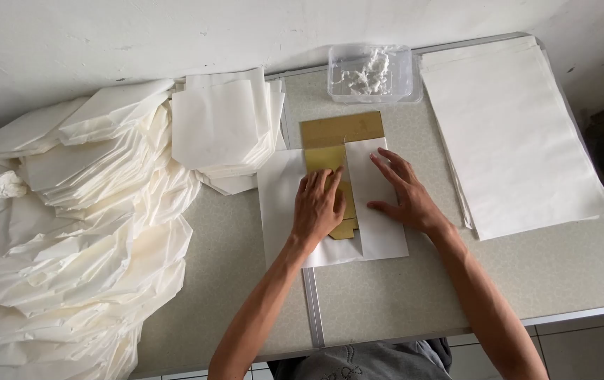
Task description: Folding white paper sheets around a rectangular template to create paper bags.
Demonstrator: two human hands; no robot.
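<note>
Two hands were at work over one gold card point(341, 130) and one white paper sheet point(281, 204) lying mid-tabletop point(400, 295). The card's long axis ran away from the person, its far end pointing at the wall and lying bare; its near part was covered by the hands and by the sheet's right flap, folded over it. The left hand point(319, 205) lay flat, palm down, fingers together, pressing on the card and sheet, gripping nothing. The right hand point(404, 191) lay flat on the folded flap point(379, 225) with fingers spread, likewise gripping nothing. One clear plastic tub point(371, 73) stood beyond the card near the wall, holding a white lumpy paste. One flat stack of large white sheets point(513, 134) lay to the right. One stack of folded white packets point(221, 127) sat left of the card, and a big loose heap of more such packets point(77, 232), too many to count, spread further left.
</note>
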